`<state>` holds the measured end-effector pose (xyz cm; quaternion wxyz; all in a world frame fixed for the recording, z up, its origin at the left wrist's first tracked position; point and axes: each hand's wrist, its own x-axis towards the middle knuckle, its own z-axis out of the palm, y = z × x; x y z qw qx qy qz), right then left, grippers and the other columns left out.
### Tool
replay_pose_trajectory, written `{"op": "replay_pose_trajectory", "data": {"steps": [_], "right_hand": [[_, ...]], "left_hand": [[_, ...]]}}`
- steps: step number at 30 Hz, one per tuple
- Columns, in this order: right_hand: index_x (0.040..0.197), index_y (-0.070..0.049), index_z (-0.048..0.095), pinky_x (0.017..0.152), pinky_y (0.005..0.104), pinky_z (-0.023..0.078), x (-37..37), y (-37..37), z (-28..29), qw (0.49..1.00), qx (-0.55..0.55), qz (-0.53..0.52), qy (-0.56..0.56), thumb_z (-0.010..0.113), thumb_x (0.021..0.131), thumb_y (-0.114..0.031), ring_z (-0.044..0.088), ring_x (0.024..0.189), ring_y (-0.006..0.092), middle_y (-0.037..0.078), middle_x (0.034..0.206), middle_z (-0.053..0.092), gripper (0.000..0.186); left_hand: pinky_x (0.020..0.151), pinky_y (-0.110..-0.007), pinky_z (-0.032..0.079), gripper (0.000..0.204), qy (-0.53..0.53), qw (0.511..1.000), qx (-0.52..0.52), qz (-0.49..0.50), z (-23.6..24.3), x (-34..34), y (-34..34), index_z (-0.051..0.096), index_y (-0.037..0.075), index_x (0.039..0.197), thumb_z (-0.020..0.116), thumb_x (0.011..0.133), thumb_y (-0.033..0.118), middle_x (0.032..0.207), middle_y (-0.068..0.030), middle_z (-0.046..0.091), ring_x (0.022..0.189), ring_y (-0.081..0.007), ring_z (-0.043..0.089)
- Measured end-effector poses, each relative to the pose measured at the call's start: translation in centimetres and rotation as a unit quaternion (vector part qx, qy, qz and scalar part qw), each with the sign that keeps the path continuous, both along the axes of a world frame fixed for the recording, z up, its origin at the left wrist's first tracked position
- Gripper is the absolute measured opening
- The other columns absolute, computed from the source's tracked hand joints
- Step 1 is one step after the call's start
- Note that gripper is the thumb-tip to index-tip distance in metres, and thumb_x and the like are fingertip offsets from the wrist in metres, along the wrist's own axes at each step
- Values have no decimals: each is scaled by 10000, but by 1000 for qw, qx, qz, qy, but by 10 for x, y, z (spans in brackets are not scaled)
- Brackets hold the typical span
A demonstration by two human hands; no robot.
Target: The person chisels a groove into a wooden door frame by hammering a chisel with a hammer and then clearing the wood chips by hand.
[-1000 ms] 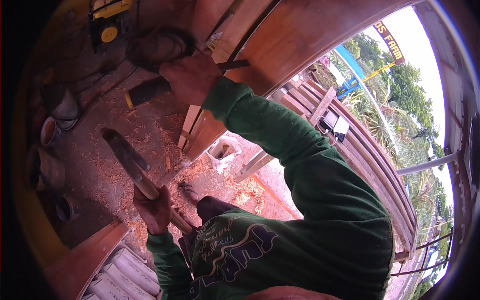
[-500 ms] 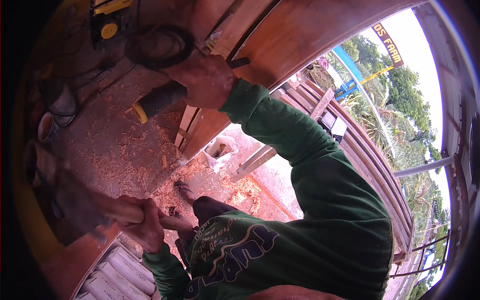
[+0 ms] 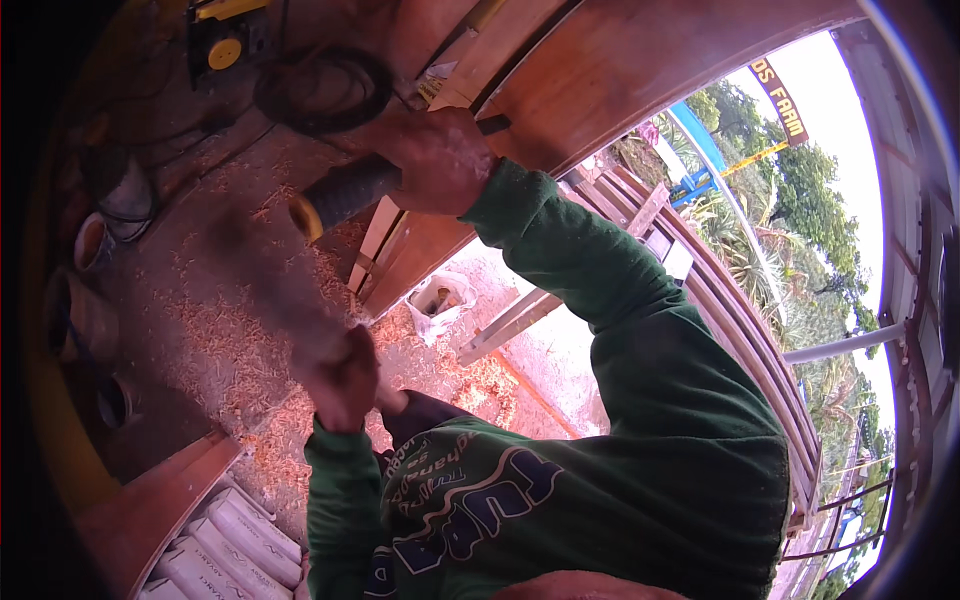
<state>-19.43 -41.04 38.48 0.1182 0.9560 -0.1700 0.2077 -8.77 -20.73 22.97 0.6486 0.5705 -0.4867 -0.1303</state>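
Note:
My left hand, in a green sleeve, is wrapped round a wooden-handled tool, smeared by motion. Its head is too blurred to tell its kind. Up and to the right, my right hand grips a thick dark cylindrical tool with a yellow ring at its near end. From the far side of that fist a dark bar sticks out beside a brown wooden panel. The blurred tool is below and left of the yellow-ringed end, apart from it as far as the blur shows.
Wood shavings litter the floor. A coiled dark cable and a yellow-and-black machine lie at the upper left, with buckets at the left. A white bag-like container stands below the panel. Stacked sacks fill the lower left.
My left hand has swung up and to the right, bringing the wooden-handled tool toward the dark cylinder. My right hand and its tool have shifted slightly right.

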Motion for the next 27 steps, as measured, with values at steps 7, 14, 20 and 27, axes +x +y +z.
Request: {"op": "replay_pose_trajectory", "data": {"steps": [7,14,20,27], "right_hand": [[959,-124,649,632,423,531,-3,-1,12,1000,23,2,-1,718,619,-178,664,751,301,88,848,660,351],[865,-115,571,660,461,487,72,42,-4,999,20,-11,-28,744,633,-253,604,820,317,77,884,575,320],[921,-147,561,627,411,485,21,13,-16,999,-36,18,-33,714,644,-284,582,808,294,84,859,564,346],[915,-153,562,509,387,467,7,5,-18,1000,16,12,14,665,709,-255,590,651,256,50,713,545,252]], "left_hand": [[422,-257,417,207,274,956,103,-20,14,21,45,452,63,849,601,783,-64,736,-30,509,468,-99,480],[416,-263,408,188,350,922,145,82,-16,42,81,435,53,876,575,796,-44,664,-43,472,443,-121,472],[424,-272,427,183,333,922,194,45,-24,34,83,433,31,803,601,771,-35,632,-51,485,439,-124,490],[431,-282,410,173,299,922,245,24,0,28,54,413,39,797,567,759,-32,635,-35,431,434,-121,465]]}}
